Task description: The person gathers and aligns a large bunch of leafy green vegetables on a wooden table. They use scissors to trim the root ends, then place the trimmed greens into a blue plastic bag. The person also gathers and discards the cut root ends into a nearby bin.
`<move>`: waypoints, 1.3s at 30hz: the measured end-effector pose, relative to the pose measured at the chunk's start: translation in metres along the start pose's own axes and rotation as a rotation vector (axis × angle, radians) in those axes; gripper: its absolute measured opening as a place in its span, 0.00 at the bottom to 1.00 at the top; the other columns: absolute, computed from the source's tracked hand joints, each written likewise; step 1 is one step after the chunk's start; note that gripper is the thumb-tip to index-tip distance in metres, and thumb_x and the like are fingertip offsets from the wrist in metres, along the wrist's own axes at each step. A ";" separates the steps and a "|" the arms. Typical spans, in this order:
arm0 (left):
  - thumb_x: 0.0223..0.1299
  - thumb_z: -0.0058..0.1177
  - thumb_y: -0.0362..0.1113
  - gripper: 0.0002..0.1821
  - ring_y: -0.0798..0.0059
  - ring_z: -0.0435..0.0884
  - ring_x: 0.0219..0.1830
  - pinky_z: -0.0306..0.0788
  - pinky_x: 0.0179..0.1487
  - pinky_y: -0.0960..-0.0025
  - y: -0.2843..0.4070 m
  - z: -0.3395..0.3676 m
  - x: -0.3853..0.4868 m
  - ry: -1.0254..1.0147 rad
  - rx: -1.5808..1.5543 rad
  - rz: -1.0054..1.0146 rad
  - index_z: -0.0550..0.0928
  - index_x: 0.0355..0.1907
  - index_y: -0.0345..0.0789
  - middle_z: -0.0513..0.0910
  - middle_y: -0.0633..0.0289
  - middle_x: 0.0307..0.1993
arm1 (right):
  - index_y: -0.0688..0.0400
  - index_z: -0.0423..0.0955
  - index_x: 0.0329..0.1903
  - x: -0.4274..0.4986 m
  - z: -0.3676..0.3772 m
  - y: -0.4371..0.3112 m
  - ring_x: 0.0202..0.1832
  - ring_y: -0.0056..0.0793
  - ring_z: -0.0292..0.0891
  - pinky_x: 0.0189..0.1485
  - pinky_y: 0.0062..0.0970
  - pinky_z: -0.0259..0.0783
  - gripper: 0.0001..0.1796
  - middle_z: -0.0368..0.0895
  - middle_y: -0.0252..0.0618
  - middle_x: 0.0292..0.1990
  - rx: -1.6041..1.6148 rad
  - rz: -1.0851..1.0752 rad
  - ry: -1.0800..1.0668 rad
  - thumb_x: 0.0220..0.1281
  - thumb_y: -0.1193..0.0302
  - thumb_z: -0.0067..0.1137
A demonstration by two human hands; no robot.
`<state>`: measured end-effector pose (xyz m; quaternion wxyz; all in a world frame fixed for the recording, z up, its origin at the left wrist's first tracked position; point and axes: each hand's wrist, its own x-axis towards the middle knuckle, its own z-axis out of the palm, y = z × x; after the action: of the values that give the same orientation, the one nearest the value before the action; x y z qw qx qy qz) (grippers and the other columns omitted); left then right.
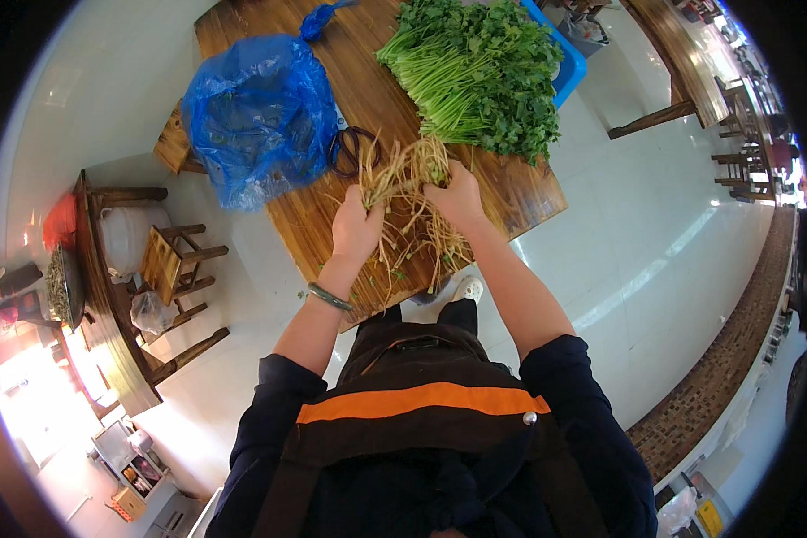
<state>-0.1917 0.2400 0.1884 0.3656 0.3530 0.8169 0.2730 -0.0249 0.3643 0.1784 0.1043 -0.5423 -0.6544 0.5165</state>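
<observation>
Both my hands are at a loose clump of pale brown roots (410,178) over the near part of a wooden table (296,232). My left hand (358,228), with a green bangle at the wrist, has its fingers closed on the left end of the clump. On the right end, my right hand (458,198) grips the roots. More stringy roots hang and lie beneath them. Dark-handled scissors (353,151) lie just beyond my left hand, partly beside a blue plastic bag (259,121). A large heap of leafy green stalks with leaves (474,81) lies beyond my right hand.
A blue plastic tub (568,70) stands behind the greens at the table's far right. A knotted piece of blue plastic (319,20) lies at the far side. Left of the table are a wooden stool (163,264) and another table (111,336). One more wooden table (679,60) stands upper right.
</observation>
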 end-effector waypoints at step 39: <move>0.58 0.63 0.24 0.29 0.60 0.82 0.52 0.81 0.49 0.57 -0.029 0.021 -0.002 -0.045 -1.007 -0.200 0.69 0.61 0.27 0.80 0.50 0.52 | 0.67 0.76 0.40 -0.013 0.071 0.008 0.50 0.58 0.76 0.53 0.48 0.74 0.11 0.78 0.60 0.45 -0.426 -0.570 -0.114 0.52 0.76 0.61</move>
<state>-0.1850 0.2249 0.1564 0.5319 0.0591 0.6059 0.5887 -0.0647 0.3128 0.1457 0.0921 -0.3182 -0.8770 0.3481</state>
